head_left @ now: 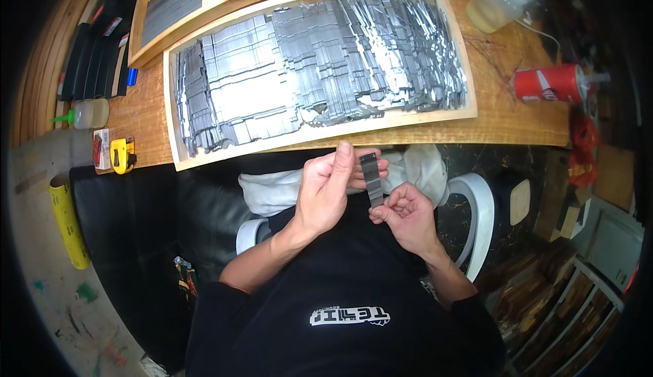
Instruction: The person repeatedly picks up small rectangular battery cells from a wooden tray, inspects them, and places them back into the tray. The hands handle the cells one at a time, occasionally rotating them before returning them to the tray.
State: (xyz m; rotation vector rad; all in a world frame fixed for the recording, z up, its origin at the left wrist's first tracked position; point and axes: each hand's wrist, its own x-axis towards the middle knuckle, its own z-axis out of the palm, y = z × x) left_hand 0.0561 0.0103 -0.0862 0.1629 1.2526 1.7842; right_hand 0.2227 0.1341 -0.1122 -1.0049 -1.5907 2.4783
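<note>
- Pinching the lower end of a dark grey banded strip (372,181) between thumb and fingertips: the right hand (410,219)
- Extending fingers behind the strip's upper part, thumb raised clear of it: the left hand (328,188); whether it grips, I cannot tell
- Tilting slightly, the strip is just off the table (537,120) edge, near the wooden tray (238,152) of stacked grey strips (313,57)
</note>
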